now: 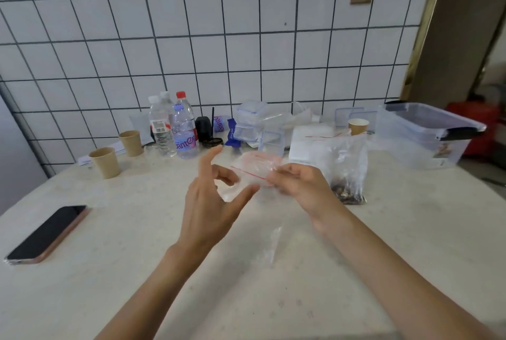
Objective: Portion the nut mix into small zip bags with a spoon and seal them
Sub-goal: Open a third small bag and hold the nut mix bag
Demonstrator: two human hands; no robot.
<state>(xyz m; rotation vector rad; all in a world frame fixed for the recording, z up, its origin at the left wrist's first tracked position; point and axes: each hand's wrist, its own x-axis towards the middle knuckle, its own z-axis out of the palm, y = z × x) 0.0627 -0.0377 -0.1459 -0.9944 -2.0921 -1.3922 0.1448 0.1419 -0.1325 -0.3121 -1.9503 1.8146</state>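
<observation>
Small zip bag [253, 168] held up at mid-frame over the pale table [137, 257].
My right hand [299, 184] pinches its red-striped right edge; my left hand [210, 202], fingers spread and loose, holds nothing just left of it. The nut mix bag [346, 175] stands right of center, white tiled wall [246, 38] behind.

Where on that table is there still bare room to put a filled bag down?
The near table between the forearms lies bare, as does the stretch between the phone and the left hand. Right of the nut bag, before the plastic tub, is free too. The back by the bottles is crowded.
</observation>
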